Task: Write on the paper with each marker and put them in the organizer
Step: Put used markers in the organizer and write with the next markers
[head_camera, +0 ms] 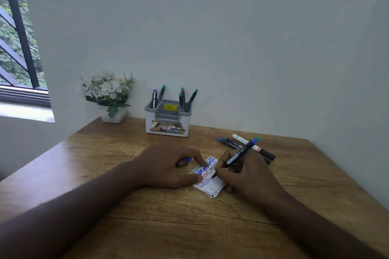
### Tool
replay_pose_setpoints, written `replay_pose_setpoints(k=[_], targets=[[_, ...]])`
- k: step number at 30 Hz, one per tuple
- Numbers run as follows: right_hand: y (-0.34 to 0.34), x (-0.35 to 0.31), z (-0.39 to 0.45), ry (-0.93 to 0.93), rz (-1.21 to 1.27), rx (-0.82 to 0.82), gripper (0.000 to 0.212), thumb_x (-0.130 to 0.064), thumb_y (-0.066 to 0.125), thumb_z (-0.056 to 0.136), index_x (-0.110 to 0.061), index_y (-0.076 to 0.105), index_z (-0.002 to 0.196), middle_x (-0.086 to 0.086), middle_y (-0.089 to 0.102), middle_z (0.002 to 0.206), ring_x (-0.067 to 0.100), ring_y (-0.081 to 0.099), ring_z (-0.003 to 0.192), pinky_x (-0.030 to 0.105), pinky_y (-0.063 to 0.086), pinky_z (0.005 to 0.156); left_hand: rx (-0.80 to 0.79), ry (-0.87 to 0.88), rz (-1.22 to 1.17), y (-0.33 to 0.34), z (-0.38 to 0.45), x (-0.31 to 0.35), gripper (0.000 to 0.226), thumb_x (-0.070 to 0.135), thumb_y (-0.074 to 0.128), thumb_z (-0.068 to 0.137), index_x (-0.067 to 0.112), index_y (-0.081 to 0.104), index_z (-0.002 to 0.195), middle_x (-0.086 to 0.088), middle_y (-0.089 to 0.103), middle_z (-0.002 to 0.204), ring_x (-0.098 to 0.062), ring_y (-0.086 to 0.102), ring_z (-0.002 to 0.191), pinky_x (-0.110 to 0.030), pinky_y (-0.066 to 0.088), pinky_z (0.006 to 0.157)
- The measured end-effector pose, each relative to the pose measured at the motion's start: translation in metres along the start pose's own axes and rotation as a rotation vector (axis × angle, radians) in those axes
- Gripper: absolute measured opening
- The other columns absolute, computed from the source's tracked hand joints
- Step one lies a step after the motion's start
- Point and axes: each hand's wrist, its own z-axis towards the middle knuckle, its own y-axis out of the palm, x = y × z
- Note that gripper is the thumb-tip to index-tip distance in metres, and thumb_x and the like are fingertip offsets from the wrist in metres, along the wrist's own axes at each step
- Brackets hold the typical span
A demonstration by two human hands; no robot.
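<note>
my right hand (pixel 244 171) grips a black marker with a blue-green end (pixel 237 156), tip on the small scribbled white paper (pixel 211 185) on the wooden counter (pixel 168 216); my left hand (pixel 172 166) pins the paper and holds a blue cap (pixel 186 159). white-and-grey plastic organizer (pixel 168 120) stands by the wall.

A brown wooden bench (pixel 147 227) fills the lower part of the picture. A small white pot of white flowers (pixel 109 94) sits at its far left corner by the pale wall (pixel 231 27). A window (pixel 16 48) with dark bars shows green leaves at the upper left.
</note>
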Motion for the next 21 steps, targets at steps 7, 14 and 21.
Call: replay_pose_setpoints(k=[7, 14, 21], targets=[[0.001, -0.002, 0.001, 0.009, 0.009, -0.005, 0.026, -0.03, 0.077, 0.091, -0.038, 0.056, 0.078, -0.018, 0.064, 0.067, -0.006, 0.065, 0.05, 0.008, 0.051, 0.048, 0.006, 0.002, -0.005, -0.001, -0.001, 0.002, 0.047, 0.077, 0.056, 0.087, 0.055, 0.058, 0.129, 0.009, 0.064, 0.085, -0.008, 0.058, 0.081, -0.035, 0.049, 0.068], [0.002, 0.002, 0.002, 0.017, 0.026, -0.029, 0.021, -0.03, 0.076, 0.092, -0.039, 0.057, 0.086, -0.01, 0.073, 0.076, -0.001, 0.065, 0.048, 0.013, 0.054, 0.05, 0.009, 0.0, 0.0, 0.0, 0.0, 0.001, 0.045, 0.077, 0.057, 0.087, 0.058, 0.057, 0.128, 0.009, 0.065, 0.087, -0.007, 0.058, 0.083, -0.035, 0.049, 0.069], [0.002, 0.007, 0.006, 0.028, 0.035, -0.031, 0.011, -0.029, 0.075, 0.092, -0.03, 0.068, 0.101, -0.003, 0.077, 0.073, 0.004, 0.068, 0.051, 0.019, 0.059, 0.055, 0.024, 0.005, 0.003, 0.0, 0.0, 0.001, 0.046, 0.079, 0.056, 0.087, 0.058, 0.057, 0.127, 0.01, 0.063, 0.084, -0.005, 0.056, 0.08, -0.034, 0.048, 0.068]])
